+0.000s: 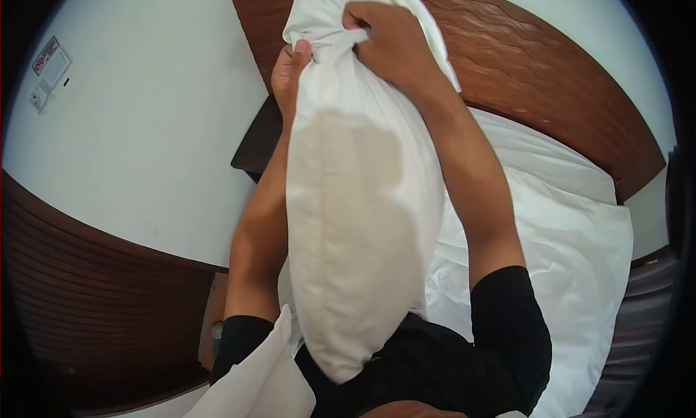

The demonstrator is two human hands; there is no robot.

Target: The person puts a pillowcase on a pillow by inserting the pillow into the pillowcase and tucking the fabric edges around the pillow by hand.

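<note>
White pillow: upper end cut off by the top edge of the view. Left grip: fingertips hidden behind the gathered cloth. Right grip: fingertips sunk in the folds, not visible. Dark bedside furniture: largely concealed behind the left forearm; type not determinable. Bed: partly obscured by the pillow and right arm. Headboard: cropped at the top. Wall sign: lettering too small to read. White cloth, lower left: cut off by the bottom edge.
</note>
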